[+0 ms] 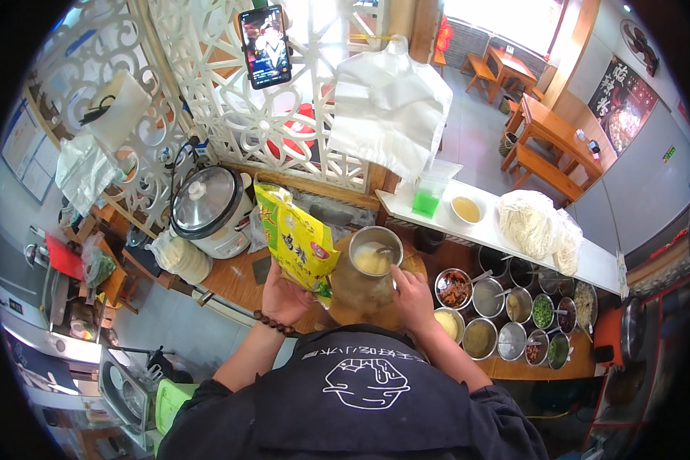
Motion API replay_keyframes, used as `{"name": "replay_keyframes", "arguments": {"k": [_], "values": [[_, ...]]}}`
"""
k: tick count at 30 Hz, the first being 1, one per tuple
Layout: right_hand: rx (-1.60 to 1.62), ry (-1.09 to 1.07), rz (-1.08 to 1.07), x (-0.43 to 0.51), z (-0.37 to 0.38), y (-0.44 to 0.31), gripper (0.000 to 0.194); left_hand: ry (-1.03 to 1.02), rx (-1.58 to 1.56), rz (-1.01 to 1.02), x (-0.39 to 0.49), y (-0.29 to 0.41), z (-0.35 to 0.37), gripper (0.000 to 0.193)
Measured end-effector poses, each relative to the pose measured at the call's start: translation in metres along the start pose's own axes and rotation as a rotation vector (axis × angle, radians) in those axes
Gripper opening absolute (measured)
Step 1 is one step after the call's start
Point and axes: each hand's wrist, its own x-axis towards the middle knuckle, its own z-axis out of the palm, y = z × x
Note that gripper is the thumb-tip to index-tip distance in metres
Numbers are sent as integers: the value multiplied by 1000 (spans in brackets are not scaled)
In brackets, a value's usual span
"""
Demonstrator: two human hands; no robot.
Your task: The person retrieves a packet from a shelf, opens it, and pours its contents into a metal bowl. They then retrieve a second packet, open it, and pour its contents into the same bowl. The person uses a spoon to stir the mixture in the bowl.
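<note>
My left hand [286, 294] holds a yellow-green plastic seasoning packet [296, 236] upright by its lower part. Right of the packet, a steel pot [376, 250] with pale yellow contents and a spoon [385, 251] in it is over a round wooden board [359, 299]. My right hand [411, 293] is at the near right edge of the pot, its fingers closed around what looks like a handle; the fingers hide most of that part. Several steel containers of seasonings and toppings [480, 337] stand to the right of my right hand, some with spoons in them.
A rice cooker [210, 210] with a glass lid stands at the left beside stacked, bagged white discs [181, 256]. On the white shelf [483, 233] are a bowl [466, 210], a green-filled container [426, 201] and bagged noodles [529, 224]. Plastic bags [391, 109] and a phone [265, 47] hang ahead.
</note>
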Motion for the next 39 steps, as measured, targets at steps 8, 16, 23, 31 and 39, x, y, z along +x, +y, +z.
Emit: {"name": "replay_keyframes", "arguments": {"k": [8, 16, 23, 31, 39], "values": [[597, -229, 191, 21, -72, -53, 69, 122, 107, -50, 12, -53, 26, 68], [1179, -221, 385, 1, -72, -33, 34, 134, 93, -83, 22, -128, 44, 65], [1222, -148, 428, -21, -76, -22, 24, 58, 37, -157, 12, -156, 35, 63], [1044, -123, 439, -21, -84, -45, 27, 284, 556, -122, -18, -95, -5, 68], [719, -296, 462, -40, -84, -83, 30, 48, 904, -84, -32, -48, 23, 74]]}}
